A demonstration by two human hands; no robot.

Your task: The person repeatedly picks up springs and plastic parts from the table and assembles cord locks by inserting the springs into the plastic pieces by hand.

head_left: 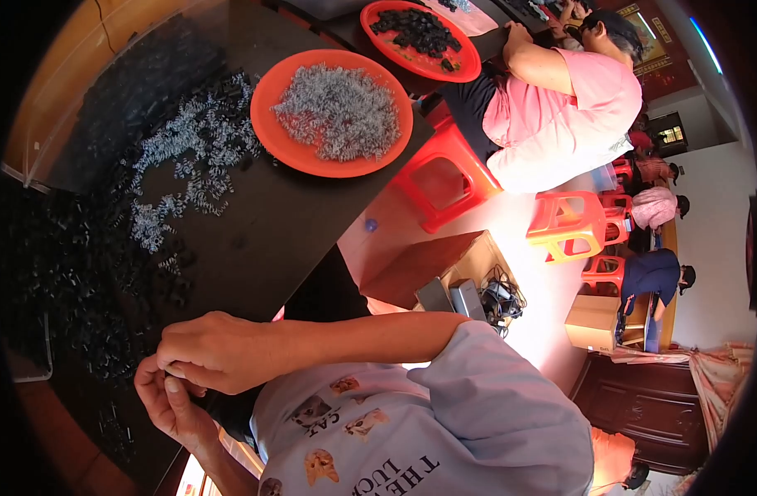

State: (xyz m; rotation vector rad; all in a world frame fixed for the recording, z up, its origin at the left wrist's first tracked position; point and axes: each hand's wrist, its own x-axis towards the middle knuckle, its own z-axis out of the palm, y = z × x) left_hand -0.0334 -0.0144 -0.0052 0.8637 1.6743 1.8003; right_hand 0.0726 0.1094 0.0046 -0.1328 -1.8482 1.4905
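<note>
The round orange-red tray [272, 142] sits on the dark desk [258, 223], heaped with small silvery coil springs [337, 112]. Below it and to its left, well apart from it, the person's two hands meet over the desk's near edge. The right hand [215, 351] is folded nearly closed, its fingertips pinched on a small dark piece [172, 369] that is mostly hidden, so its kind cannot be told. The left hand [176, 409] is cupped just under the right, fingers partly curled and thumb raised close to the piece; whether it grips it too, I cannot tell. Just left of the tray, loose springs [188, 153] lie scattered across the desk, and farther left and lower than the tray spreads a wide pile of black parts [64, 306], many merging in shadow. Above and right of the tray is a second red tray [424, 68] holding black pieces [420, 31]. Right of the first tray, a person in a pink shirt [552, 107] sits on a red stool [444, 169]. Below and right of it, an open carton [428, 256] stands with dark cables [504, 298] at its far side.
</note>
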